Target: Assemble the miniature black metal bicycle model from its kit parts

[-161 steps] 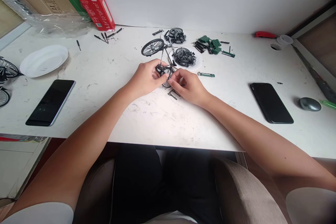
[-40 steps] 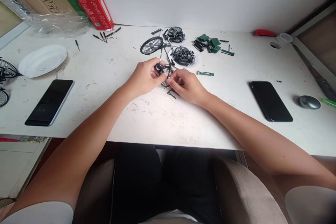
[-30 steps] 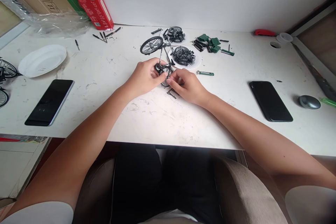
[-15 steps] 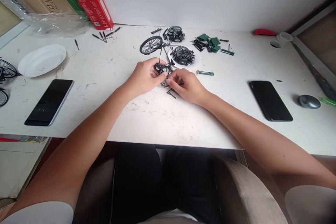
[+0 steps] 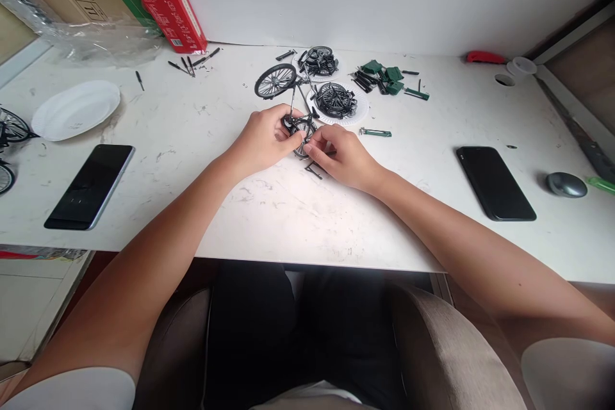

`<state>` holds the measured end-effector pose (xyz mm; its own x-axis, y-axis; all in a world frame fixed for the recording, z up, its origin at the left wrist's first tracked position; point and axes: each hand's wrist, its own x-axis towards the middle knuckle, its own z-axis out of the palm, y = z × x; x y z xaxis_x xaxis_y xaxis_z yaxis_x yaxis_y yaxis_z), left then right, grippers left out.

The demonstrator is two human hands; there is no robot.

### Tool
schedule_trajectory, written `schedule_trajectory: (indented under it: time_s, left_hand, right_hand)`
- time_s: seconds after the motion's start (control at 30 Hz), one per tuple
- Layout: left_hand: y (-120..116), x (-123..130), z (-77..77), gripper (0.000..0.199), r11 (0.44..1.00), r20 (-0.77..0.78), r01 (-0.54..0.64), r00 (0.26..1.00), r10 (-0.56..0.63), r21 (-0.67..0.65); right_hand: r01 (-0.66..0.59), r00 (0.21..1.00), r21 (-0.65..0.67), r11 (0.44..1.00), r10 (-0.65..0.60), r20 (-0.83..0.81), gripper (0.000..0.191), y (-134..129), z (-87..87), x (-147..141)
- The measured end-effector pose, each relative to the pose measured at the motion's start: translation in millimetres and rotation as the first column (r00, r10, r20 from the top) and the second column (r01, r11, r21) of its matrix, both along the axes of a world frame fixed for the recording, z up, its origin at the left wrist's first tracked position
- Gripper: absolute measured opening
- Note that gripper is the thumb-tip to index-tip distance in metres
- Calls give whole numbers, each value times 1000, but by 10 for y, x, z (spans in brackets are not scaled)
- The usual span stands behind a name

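A black miniature bicycle (image 5: 293, 97) is tilted over the table in front of me, one wheel (image 5: 275, 81) pointing away to the upper left. My left hand (image 5: 271, 139) is closed on its near end, thumb laid against the near wheel (image 5: 304, 131). Opposite it, my right hand (image 5: 339, 152) has thumb and index finger pinched at the side of that same wheel. Whatever sits between those right fingertips is hidden or too small to name. A small dark angular part (image 5: 313, 170) lies on the table just below the right fingers.
Behind the bicycle, two paper plates (image 5: 364, 109) hold black bicycle parts (image 5: 335, 100). Green and black pieces (image 5: 384, 77) lie to their right, near a green-handled piece (image 5: 375, 132). Phones (image 5: 90, 187) (image 5: 496, 183) flank my arms. A white plate (image 5: 77, 110) and red box (image 5: 180, 16) stand left.
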<state>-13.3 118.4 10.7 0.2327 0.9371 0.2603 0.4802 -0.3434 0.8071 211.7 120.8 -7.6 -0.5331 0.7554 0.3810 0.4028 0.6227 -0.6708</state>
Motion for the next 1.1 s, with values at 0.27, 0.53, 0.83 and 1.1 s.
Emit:
schedule_trajectory:
  time_s: [0.27,0.53,0.83,1.1]
  left_hand:
    - [0,1,8,29,1000,-17,-11,1000,11,0]
    - [8,-4,2,31,1000,2,0,1000,0,-16]
    - [-4,8,38,29,1000,-11,-1,1000,1,-19]
    - [0,0,29,28,1000,-19,0,1000,0,-2]
  right_hand:
    - [-4,1000,11,1000,4,3,24,-3,0,-6]
    - [-3,1000,8,1000,3,2,27,0,-12,-6]
    - [-9,1000,13,1000,9,12,24,-6,-3,-9]
    - [-8,1000,9,1000,8,12,24,-9,7,-11]
